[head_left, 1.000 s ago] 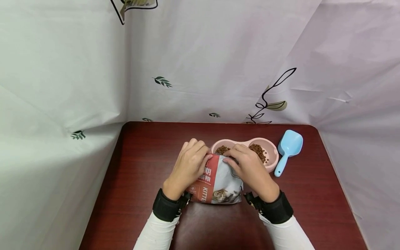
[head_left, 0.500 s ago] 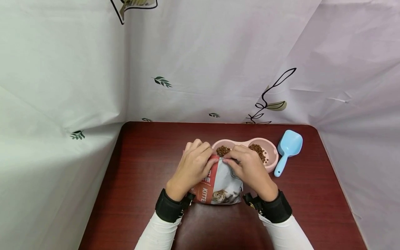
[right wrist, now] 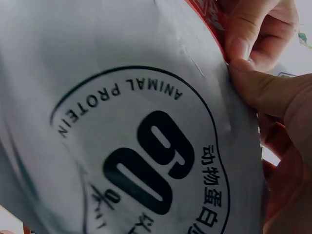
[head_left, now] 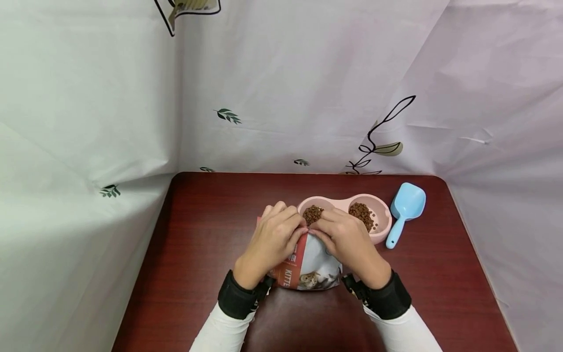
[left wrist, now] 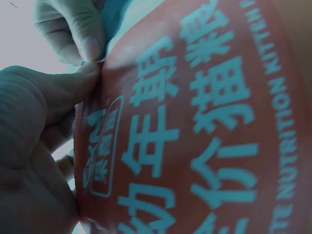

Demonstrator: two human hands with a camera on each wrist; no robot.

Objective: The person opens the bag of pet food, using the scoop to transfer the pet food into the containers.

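Note:
A red and white bag of kitten food (head_left: 320, 264) stands near the middle of the table, with a kitten pictured low on its front. My left hand (head_left: 277, 237) pinches its top edge on the red part; the thumb and the edge show up close in the left wrist view. Just beside it, my right hand (head_left: 349, 239) pinches the same edge on the white part. The two thumb tips meet, as the right wrist view of the bag (right wrist: 146, 146) also shows. Fingers behind the edge are partly hidden.
Behind the bag stands a pink double bowl (head_left: 340, 201) with brown kibble (head_left: 361, 213) in both sides. To its right lies a light blue scoop (head_left: 408, 203), handle toward the front. The dark red table (head_left: 211, 234) meets a pale patterned cloth (head_left: 272, 98) at the back.
Both hands have come together along the bag's top edge, the left moving right and both slightly toward the front. The edge has dipped a little. Bowl and scoop have stayed put.

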